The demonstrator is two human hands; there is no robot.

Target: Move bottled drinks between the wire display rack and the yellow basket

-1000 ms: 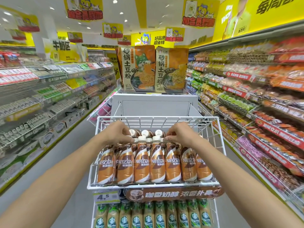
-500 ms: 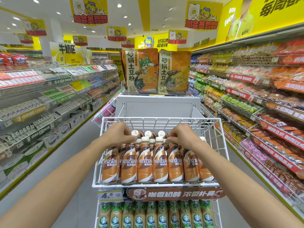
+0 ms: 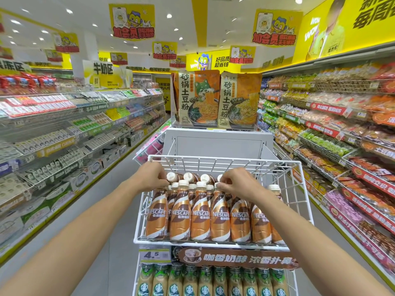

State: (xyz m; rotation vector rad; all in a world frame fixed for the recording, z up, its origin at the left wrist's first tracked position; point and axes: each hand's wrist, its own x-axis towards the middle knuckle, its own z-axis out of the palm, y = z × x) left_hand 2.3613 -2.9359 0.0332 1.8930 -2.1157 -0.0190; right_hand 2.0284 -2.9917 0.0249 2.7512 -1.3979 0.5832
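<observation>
A white wire display rack (image 3: 303, 201) stands in front of me in the aisle. Its top tier holds several brown and orange Nescafe coffee bottles (image 3: 201, 216) with white caps, packed in rows. My left hand (image 3: 149, 178) rests on the caps at the left end of the rows, fingers curled around a bottle top. My right hand (image 3: 239, 184) pinches a cap near the middle right. A lower tier holds several Starbucks bottles (image 3: 205, 283). No yellow basket is in view.
Stocked store shelves line the aisle on the left (image 3: 64, 135) and right (image 3: 342, 135). Behind the rack a white stand (image 3: 218, 142) carries two big noodle packs (image 3: 215, 99). A price tag reading 4.5 (image 3: 155, 255) hangs under the top tier.
The camera has tilted up and moved a little closer. Both hands stay on the bottle caps, with my right hand shifted slightly toward the middle.
</observation>
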